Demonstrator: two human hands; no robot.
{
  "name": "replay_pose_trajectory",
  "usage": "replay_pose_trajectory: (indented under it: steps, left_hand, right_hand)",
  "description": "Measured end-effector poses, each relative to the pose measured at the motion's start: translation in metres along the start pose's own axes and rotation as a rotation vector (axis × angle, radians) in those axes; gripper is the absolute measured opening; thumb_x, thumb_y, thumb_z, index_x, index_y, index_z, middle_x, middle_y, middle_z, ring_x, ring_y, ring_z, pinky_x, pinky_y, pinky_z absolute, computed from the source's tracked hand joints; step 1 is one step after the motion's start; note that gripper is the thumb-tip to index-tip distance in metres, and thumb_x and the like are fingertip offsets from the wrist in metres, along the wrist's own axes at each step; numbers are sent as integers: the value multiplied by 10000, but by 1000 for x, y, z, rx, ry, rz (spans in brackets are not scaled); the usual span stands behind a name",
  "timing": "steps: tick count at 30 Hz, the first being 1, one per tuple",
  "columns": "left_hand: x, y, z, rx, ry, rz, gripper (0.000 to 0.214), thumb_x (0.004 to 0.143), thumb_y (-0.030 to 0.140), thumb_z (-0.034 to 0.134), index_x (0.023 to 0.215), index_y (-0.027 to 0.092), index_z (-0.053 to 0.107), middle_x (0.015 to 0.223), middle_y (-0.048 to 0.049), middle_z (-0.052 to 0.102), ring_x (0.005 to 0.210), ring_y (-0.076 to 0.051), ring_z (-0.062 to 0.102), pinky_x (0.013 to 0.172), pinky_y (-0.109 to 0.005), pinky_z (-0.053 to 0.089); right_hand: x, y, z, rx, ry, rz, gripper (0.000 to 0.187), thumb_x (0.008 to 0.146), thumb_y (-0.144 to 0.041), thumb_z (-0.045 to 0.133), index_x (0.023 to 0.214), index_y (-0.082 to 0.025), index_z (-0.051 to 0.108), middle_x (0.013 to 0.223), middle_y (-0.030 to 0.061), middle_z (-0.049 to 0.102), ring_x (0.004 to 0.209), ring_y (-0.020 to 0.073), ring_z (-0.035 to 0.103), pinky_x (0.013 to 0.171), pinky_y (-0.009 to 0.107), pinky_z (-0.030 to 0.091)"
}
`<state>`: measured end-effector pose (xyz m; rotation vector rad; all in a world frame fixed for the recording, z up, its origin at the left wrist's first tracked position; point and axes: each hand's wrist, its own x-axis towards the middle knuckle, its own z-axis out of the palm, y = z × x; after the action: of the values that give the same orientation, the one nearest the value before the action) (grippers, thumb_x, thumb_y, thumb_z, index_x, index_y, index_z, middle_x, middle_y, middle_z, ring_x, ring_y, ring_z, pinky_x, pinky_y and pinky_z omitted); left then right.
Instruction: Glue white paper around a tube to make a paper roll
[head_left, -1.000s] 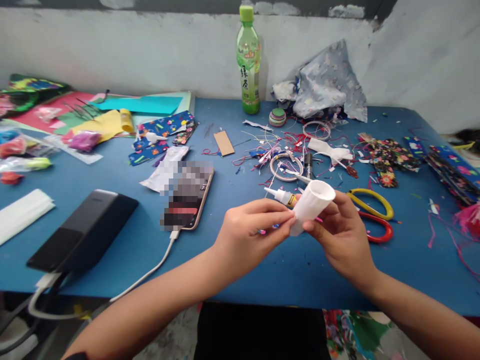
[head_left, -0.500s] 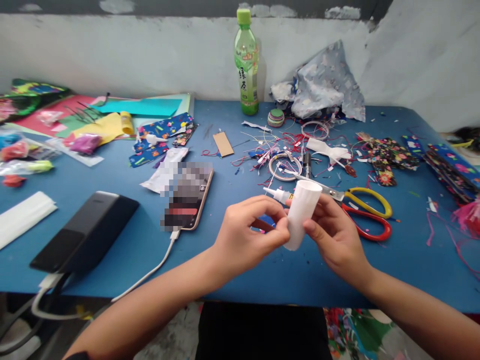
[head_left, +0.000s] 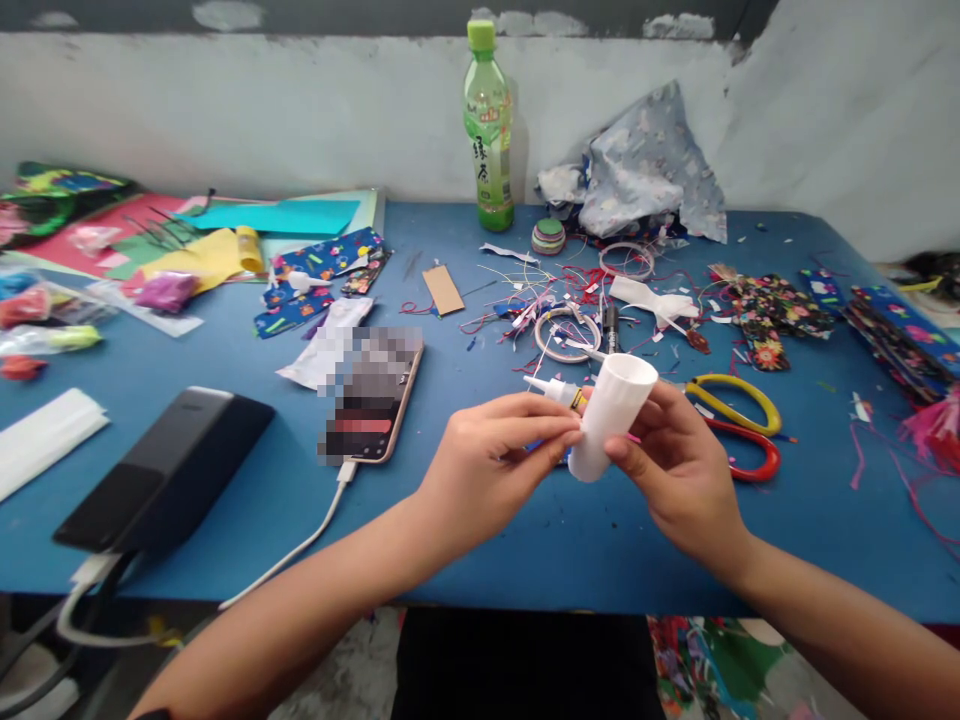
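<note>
White paper tube (head_left: 613, 415) is tilting just left of the scissors (head_left: 739, 425), held above the table (head_left: 570, 540), its open upper end showing a white inner wall. Bare blue tabletop is stretching from the scissors toward the near edge. Left hand (head_left: 491, 465) is pinching the tube's side; right hand (head_left: 675, 465) is clasping it, thumb in front.

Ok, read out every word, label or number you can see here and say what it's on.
"绿茶": running down the label of the green bottle; its smaller print is too small to read.
Glue bottle: yellow label, too small to read.
Phone: screen blurred, unreadable.
Power bank: faint mark, too small.
Paper tube: no writing shows.
</note>
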<state>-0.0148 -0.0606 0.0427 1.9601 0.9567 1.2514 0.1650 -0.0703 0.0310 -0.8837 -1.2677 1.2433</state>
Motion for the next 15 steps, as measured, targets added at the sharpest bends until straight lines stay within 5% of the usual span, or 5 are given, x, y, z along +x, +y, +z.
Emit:
replay_pose_trajectory:
  steps: [5,11,15]
  left_hand:
    - [-1,-3,1,48,-29,47,189,877,65,586,968,133,737,977,-100,738,845,-148,709,660,-204,620]
    - [-1,0,3,66,52,32,66,823,108,672,843,123,733,861,-76,741,714,-114,691,500,-120,559]
    - [-2,4,5,68,63,13,46,799,85,665,788,121,692,812,-50,710,679,-87,656,543,-121,577]
  right_hand:
    - [-1,4,-1,-12,49,-14,408,784,-138,756,1125,-320,627,1109,-30,740,1012,135,710,829,226,605]
    - [-1,5,0,-50,32,-38,414,780,-183,768,1139,-322,617,1105,-12,738,1003,170,713,829,298,621]
    - [-4,6,1,-88,26,-9,408,794,-198,758,1150,-321,600,1104,1,731,1007,186,710,865,342,613]
